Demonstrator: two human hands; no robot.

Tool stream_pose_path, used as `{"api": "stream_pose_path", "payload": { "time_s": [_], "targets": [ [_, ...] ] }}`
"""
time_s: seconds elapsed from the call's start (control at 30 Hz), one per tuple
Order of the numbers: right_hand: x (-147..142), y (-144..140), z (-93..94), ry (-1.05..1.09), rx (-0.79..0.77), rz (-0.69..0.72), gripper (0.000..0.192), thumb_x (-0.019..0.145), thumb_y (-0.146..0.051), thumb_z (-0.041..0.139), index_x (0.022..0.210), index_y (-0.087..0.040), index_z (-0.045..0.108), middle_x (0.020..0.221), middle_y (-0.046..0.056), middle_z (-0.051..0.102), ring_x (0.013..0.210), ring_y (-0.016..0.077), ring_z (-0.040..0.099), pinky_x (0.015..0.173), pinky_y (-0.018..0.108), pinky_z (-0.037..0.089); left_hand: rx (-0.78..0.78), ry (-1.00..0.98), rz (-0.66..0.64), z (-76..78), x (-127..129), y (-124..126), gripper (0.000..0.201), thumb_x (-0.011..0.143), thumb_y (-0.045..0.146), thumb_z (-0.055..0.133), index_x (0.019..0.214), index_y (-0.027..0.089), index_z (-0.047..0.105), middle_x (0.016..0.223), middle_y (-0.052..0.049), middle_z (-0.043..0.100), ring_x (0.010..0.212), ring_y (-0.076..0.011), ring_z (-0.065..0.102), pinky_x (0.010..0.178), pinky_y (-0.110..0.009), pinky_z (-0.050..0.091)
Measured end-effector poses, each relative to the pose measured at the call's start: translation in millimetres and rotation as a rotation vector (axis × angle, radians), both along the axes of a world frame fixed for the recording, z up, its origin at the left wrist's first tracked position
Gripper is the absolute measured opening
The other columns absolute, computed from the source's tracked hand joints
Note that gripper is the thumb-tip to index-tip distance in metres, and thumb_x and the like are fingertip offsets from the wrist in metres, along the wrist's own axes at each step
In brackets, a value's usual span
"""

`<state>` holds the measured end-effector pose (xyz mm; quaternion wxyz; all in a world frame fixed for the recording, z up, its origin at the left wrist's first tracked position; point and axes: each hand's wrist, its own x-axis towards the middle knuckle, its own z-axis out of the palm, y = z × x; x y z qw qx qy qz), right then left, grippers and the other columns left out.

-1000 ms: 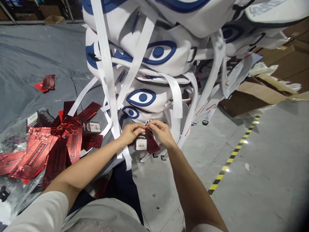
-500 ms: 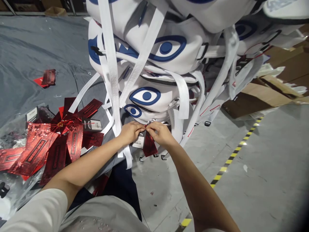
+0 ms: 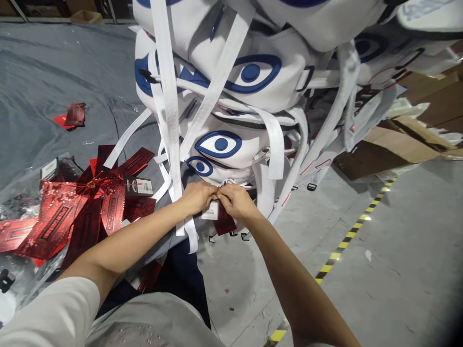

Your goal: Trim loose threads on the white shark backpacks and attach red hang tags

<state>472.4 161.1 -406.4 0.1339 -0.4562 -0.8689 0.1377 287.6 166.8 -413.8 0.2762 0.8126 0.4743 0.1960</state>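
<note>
My left hand [image 3: 199, 196] and my right hand [image 3: 237, 200] meet at the lower edge of a white bag [image 3: 249, 149] printed with blue eyes. Both are closed, thumbs and fingertips pinched close together where the string of the hang tags appears to be; the string itself is mostly covered by my fingers. Below the pinch hang a black-and-white barcode tag [image 3: 210, 210] and a dark red tag [image 3: 224, 222]. Beside my left wrist, long white straps [image 3: 170, 120] dangle from the stacked bags.
Many shiny red tags [image 3: 52, 219] lie fanned out on clear plastic at the left, with another barcode tag [image 3: 138, 186] among them. A small red packet [image 3: 74, 115] rests on the grey sheet [image 3: 43, 67]. Open cardboard boxes [image 3: 383, 149] and yellow-black floor tape [image 3: 340, 246] are at the right.
My fingers have shifted slightly at the same spot, and the barcode tag hangs a little higher and more upright. The bags and tag pile keep their places.
</note>
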Motion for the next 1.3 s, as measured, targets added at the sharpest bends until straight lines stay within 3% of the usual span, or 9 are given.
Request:
{"api": "stream_pose_path", "payload": {
  "time_s": [0.2, 0.43, 0.7, 0.87, 1.07, 1.3],
  "targets": [
    [-1, 0, 2.0, -0.018, 0.004, 0.012, 0.021, 0.091, -0.015, 0.047, 0.078, -0.019, 0.064, 0.08, 0.008, 0.066, 0.08, 0.0222, 0.058, 0.079, 0.034, 0.041, -0.008, 0.0, 0.04, -0.4, 7, 0, 0.009, 0.083, 0.023, 0.068, 0.075, 0.021, 0.065, 0.086, -0.008, 0.072, 0.089, -0.0263, 0.067, 0.075, -0.032, 0.047],
    [-4, -1, 5.0, -0.028, 0.0, 0.006, 0.02, 0.092, -0.017, 0.049, 0.08, -0.018, 0.064, 0.081, 0.008, 0.067, 0.081, 0.0224, 0.059, 0.079, 0.034, 0.04, -0.043, -0.075, -0.097, -7.0, -8, 5, 0.008, 0.086, 0.021, 0.064, 0.085, 0.023, 0.072, 0.09, -0.002, 0.075, 0.089, -0.0182, 0.068, 0.079, -0.025, 0.048],
    [-4, 1, 9.1, 0.02, -0.038, -0.01, 0.021, 0.088, -0.014, 0.046, 0.075, -0.02, 0.061, 0.078, 0.007, 0.066, 0.077, 0.0216, 0.058, 0.076, 0.033, 0.041, -0.029, -0.038, 0.012, -3.7, 2, 0, 0.013, 0.086, 0.019, 0.057, 0.081, 0.021, 0.069, 0.082, -0.008, 0.072, 0.083, -0.0254, 0.068, 0.075, -0.031, 0.046],
    [-4, 1, 9.8, 0.078, -0.053, -0.003, 0.02, 0.089, -0.017, 0.046, 0.073, -0.021, 0.058, 0.075, 0.006, 0.064, 0.074, 0.0208, 0.057, 0.074, 0.033, 0.042, -0.075, -0.122, -0.065, -6.0, -5, 5, 0.014, 0.089, 0.026, 0.058, 0.082, 0.023, 0.069, 0.088, -0.003, 0.073, 0.088, -0.0208, 0.066, 0.074, -0.027, 0.045],
    [-1, 2, 9.3, 0.147, -0.076, -0.023, 0.019, 0.089, -0.018, 0.046, 0.074, -0.022, 0.056, 0.079, 0.006, 0.064, 0.078, 0.0209, 0.058, 0.076, 0.032, 0.043, -0.249, -0.235, -0.173, -6.0, -8, 21, 0.023, 0.091, 0.023, 0.051, 0.077, 0.018, 0.068, 0.068, 0.002, 0.068, 0.064, -0.0119, 0.06, 0.064, -0.021, 0.043],
    [0, 4, 1.4, 0.115, -0.048, 0.008, 0.02, 0.09, -0.021, 0.045, 0.079, -0.019, 0.062, 0.081, 0.009, 0.067, 0.08, 0.0233, 0.058, 0.08, 0.036, 0.041, -0.229, -0.282, -0.121, -8.4, -8, 13, 0.011, 0.085, 0.02, 0.061, 0.08, 0.015, 0.07, 0.075, 0.0, 0.071, 0.069, -0.0123, 0.062, 0.067, -0.021, 0.042]
  ]
}}
